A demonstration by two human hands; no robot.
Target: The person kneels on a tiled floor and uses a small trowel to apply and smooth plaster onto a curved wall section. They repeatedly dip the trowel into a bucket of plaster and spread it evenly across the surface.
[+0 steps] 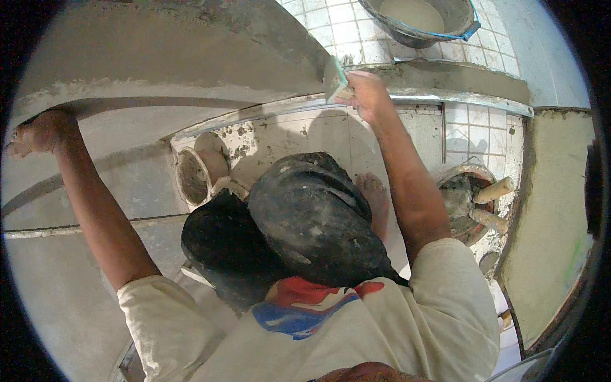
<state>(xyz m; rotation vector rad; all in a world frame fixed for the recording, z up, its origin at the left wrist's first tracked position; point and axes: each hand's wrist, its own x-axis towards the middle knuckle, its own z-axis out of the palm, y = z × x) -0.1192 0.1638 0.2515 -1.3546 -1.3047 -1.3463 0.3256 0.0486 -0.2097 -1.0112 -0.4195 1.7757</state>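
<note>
My right hand [368, 94] grips a small tool with a pale green pad and a wooden-looking back [337, 79], held at the right end of the long grey plastered surface [178, 48]. My left hand [41, 132] is at the far left, just below that surface's shadowed edge, resting on the grey plaster with its fingers apart and slightly bent; I cannot make out anything held in it. A pale metal edge strip [414, 97] runs along below my right hand. My dark-trousered knees [305, 210] are bent beneath me, with a bare foot beside them.
A black bucket of greyish liquid [414, 38] stands on white tiles at the top. A dirty pale bucket [216, 165] sits left of my knees; a bucket with wooden-handled tools [464, 204] is at my right. A greenish-grey plastered surface [547, 229] borders the right side.
</note>
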